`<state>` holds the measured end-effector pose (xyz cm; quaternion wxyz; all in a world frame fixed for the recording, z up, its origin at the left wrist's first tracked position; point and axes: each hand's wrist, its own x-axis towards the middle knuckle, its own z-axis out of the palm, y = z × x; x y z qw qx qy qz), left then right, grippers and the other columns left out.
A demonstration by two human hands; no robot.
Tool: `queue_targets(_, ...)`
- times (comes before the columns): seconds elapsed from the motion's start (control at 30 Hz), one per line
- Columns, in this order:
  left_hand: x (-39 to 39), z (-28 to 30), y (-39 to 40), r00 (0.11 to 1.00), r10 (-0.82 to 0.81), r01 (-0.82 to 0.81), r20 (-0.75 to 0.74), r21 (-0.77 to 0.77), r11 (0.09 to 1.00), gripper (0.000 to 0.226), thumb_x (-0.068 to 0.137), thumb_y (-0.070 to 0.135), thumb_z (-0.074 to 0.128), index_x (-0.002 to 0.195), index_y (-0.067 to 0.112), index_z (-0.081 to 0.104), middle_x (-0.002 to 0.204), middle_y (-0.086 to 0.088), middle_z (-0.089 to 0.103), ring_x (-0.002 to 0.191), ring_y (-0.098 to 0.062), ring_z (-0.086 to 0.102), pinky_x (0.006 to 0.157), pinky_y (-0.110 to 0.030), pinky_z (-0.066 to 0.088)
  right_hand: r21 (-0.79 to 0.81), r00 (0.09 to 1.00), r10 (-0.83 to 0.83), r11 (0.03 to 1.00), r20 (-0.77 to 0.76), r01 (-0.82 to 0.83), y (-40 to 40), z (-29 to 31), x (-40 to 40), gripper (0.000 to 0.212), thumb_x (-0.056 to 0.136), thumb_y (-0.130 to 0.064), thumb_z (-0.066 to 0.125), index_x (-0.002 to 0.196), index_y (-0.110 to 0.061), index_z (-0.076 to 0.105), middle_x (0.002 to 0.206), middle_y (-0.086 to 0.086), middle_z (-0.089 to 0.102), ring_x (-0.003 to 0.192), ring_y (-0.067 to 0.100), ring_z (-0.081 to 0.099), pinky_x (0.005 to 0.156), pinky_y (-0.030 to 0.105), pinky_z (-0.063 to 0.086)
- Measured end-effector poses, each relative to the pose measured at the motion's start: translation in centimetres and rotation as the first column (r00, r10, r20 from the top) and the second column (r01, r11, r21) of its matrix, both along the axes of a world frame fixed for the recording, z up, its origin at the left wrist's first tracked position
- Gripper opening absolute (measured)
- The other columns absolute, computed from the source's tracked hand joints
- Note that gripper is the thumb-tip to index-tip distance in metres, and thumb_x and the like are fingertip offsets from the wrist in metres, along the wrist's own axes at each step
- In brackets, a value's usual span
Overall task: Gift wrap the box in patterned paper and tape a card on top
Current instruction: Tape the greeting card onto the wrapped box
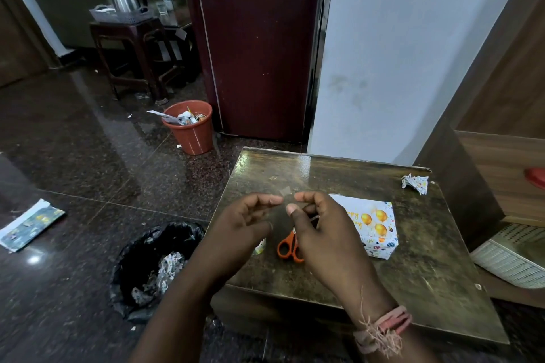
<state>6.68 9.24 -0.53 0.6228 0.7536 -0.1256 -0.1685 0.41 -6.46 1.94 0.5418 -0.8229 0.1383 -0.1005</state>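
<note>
The box (376, 240), wrapped in white patterned paper, sits on the right of the low table (413, 259). A card (367, 219) with gold balloons lies on top of it. My left hand (246, 219) and my right hand (320, 225) are raised over the table's middle, fingers curled, fingertips almost meeting. Between them they pinch a small clear piece of tape (285, 191). Something thin shows inside my right hand's curled fingers; I cannot tell what it is. Orange-handled scissors (287, 248) lie on the table under my right hand, partly hidden.
A crumpled paper scrap (414, 183) lies at the table's far right corner, and a small patterned scrap (260, 246) is beneath my left hand. On the floor are a black bag of offcuts (153, 268), an orange bin (190, 127) and a white basket (513, 259).
</note>
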Motion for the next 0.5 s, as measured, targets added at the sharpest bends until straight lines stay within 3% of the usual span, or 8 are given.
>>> queue_targets(0.07,-0.3,0.5,-0.1,0.999,-0.033,0.032,-0.014,-0.041,0.999,0.044,0.092,-0.014,0.055,0.117,0.018,0.072,0.118,0.002,0.076,0.114,-0.01,0.069,0.076,-0.018,0.051,0.078,0.999,-0.031,0.997,0.032,0.028,0.0,-0.1,0.2,0.01,0.099,-0.035,0.062,0.108,-0.039,0.062,0.09,-0.016,0.065,0.081,0.0,0.067,0.068,0.016,0.048)
queue_targets(0.13,-0.6,0.8,-0.3,0.998,-0.059,0.058,-0.01,-0.066,0.996,0.046,0.091,-0.016,0.052,0.114,0.018,0.072,0.118,0.002,0.076,0.119,-0.01,0.067,0.085,-0.025,0.05,0.167,0.998,-0.047,0.985,0.041,0.039,-0.1,0.0,0.3,0.008,0.099,-0.032,0.063,0.105,-0.037,0.064,0.086,-0.011,0.067,0.074,0.01,0.069,0.066,0.029,0.052)
queue_targets(0.27,-0.6,0.7,-0.6,0.998,-0.061,0.06,-0.001,-0.071,0.996,0.047,0.09,-0.019,0.05,0.111,0.016,0.073,0.113,0.0,0.078,0.116,-0.013,0.069,0.088,-0.027,0.051,0.278,0.998,-0.047,0.96,0.047,0.032,-0.6,0.6,0.2,0.01,0.099,-0.019,0.064,0.095,-0.023,0.072,0.07,-0.002,0.067,0.051,0.008,0.059,0.056,0.028,0.048)
queue_targets(0.4,-0.8,0.8,-1.0,0.998,-0.059,0.059,0.002,-0.076,0.995,0.039,0.091,-0.018,0.055,0.108,0.012,0.074,0.107,-0.003,0.078,0.109,-0.015,0.072,0.085,-0.022,0.055,0.267,0.997,-0.066,0.962,0.037,0.054,-1.1,0.5,0.2,0.012,0.098,-0.017,0.066,0.089,-0.021,0.072,0.065,-0.003,0.066,0.05,0.009,0.059,0.056,0.03,0.048)
queue_targets(0.5,-1.0,0.7,-1.5,0.998,-0.069,0.068,-0.006,-0.066,0.995,0.035,0.092,-0.013,0.059,0.108,0.015,0.074,0.106,0.001,0.079,0.105,-0.011,0.073,0.082,-0.018,0.056,0.13,0.993,-0.098,0.987,0.063,0.089,-1.4,0.1,0.2,0.013,0.098,-0.024,0.065,0.086,-0.027,0.069,0.07,-0.008,0.069,0.059,0.012,0.063,0.059,0.031,0.052)
